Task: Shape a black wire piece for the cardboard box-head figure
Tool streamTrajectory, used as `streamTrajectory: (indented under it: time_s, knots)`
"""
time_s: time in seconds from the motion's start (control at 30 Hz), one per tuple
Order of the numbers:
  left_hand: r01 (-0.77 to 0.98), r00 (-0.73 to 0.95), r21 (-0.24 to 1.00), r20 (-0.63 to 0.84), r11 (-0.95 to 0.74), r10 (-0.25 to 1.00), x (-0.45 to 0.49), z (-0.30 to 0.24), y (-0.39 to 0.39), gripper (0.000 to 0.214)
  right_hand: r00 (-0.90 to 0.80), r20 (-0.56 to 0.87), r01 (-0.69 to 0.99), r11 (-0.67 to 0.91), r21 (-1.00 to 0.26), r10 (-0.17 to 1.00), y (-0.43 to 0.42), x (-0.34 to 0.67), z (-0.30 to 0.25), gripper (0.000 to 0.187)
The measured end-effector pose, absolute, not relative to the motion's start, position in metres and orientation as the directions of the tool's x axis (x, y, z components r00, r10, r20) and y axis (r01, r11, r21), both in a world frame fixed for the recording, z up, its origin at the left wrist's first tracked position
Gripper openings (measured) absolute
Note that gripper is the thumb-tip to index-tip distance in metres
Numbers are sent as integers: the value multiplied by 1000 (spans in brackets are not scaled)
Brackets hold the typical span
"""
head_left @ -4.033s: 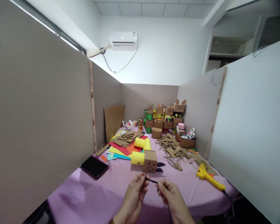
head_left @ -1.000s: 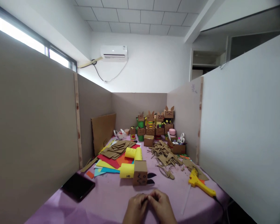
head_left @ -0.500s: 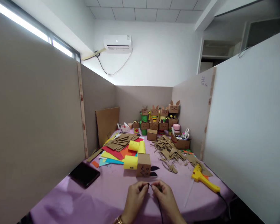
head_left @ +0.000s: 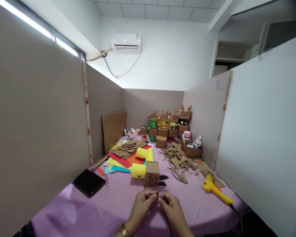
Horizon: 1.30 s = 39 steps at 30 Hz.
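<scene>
Near the table's front edge, my left hand and my right hand meet with their fingertips pinched together. A tiny dark piece shows between the fingertips, too small to name and mostly covered by them. Below the fingers a thin black cord runs down beside my right hand; whether it joins the piece I cannot tell. Just beyond my hands lies a cardboard-and-paper animal figure, with a cardboard box head, a drawn face, two black ears and a yellow paper tube body.
A yellow glue gun lies at right, a black tablet-like device at left. Coloured paper, cardboard sheets and cardboard scraps spread farther back. Several finished animal figures stand behind, near a box of tools.
My fingertips have drawn closer together, so less of the dark piece shows between them. The view has shifted slightly. The figure and the glue gun stay in place.
</scene>
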<state>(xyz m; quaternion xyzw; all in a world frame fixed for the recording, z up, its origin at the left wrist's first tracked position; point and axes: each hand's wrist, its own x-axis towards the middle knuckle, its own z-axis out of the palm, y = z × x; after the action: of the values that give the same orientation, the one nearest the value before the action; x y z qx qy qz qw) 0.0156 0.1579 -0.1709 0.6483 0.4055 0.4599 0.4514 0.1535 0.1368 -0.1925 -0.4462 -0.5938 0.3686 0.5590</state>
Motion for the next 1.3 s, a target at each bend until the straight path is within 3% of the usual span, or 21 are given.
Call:
streamTrajectory:
  time_s: [0.23, 0.43, 0.67, 0.83, 1.07, 1.3]
  knots:
    - [-13, 247, 981, 188, -191, 951, 12, -172, 163, 32, 41, 319, 122, 312, -942, 947, 136, 148, -190, 26]
    - [-112, 211, 983, 167, -146, 963, 6, -168, 160, 33, 85, 289, 25, 288, -957, 954, 140, 148, -192, 44]
    - [-196, 223, 974, 157, -114, 962, 2, -166, 157, 30, -156, 272, -152, 250, -956, 949, 135, 129, -177, 43]
    - [-285, 228, 957, 120, -51, 966, 2, -169, 158, 30, -223, 204, -240, 149, -959, 953, 138, 127, -182, 34]
    - [-472, 182, 881, 55, 39, 982, 1, -171, 158, 26, -127, 87, -252, 53, -966, 988, 144, 128, -198, 46]
    - [-609, 163, 788, 7, 95, 987, 4, -172, 161, 23, 67, 51, -199, 64, -978, 996, 154, 123, -201, 62]
